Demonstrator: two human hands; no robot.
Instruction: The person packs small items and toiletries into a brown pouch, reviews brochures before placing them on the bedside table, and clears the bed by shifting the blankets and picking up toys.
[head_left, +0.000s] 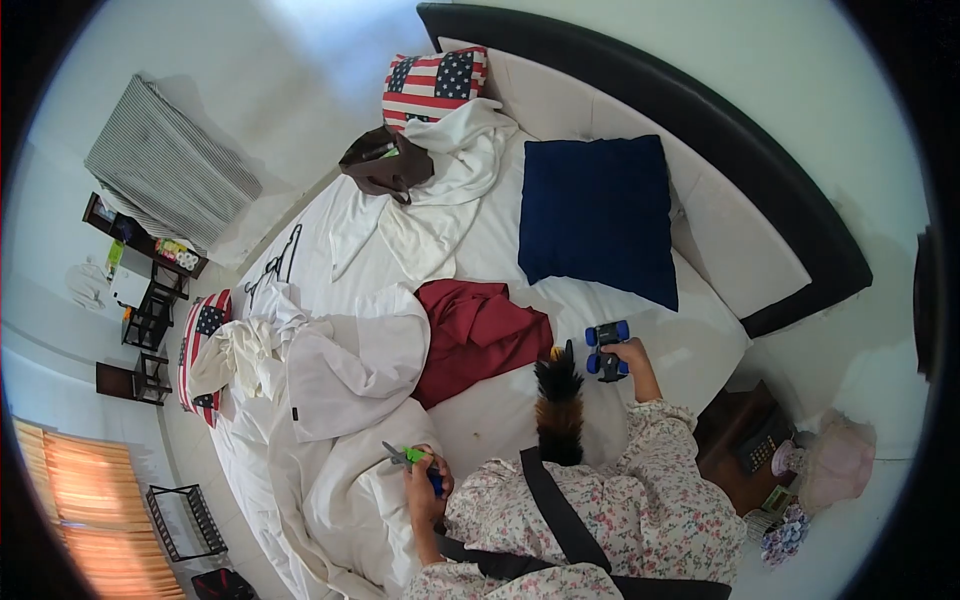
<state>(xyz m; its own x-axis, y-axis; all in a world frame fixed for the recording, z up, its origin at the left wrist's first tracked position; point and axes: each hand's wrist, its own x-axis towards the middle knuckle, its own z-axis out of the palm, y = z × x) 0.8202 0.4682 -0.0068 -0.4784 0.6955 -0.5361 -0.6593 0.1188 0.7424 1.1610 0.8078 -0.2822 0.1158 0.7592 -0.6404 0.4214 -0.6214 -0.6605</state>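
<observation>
My left hand (424,488) is closed around a small hand tool (405,455) with grey pointed jaws, a green middle and a blue handle; my fingers hide part of it. At the right, my right hand (632,356) grips a pair of blue and black binoculars (606,352) by one side, over the white bedsheet. Between my hands lies a fluffy black and brown feather duster (559,415), its far end close to the binoculars. Just beyond it is a crumpled dark red cloth (475,340), beside a pale grey-white cloth (355,360).
A navy cushion (597,215) leans near the headboard (800,225). Further off are a brown bag (385,165), white cloths (430,235), black hangers (280,265) and flag-patterned pillows (430,85). A bedside table (735,445) with a telephone (765,443) and lamp (840,455) stands right.
</observation>
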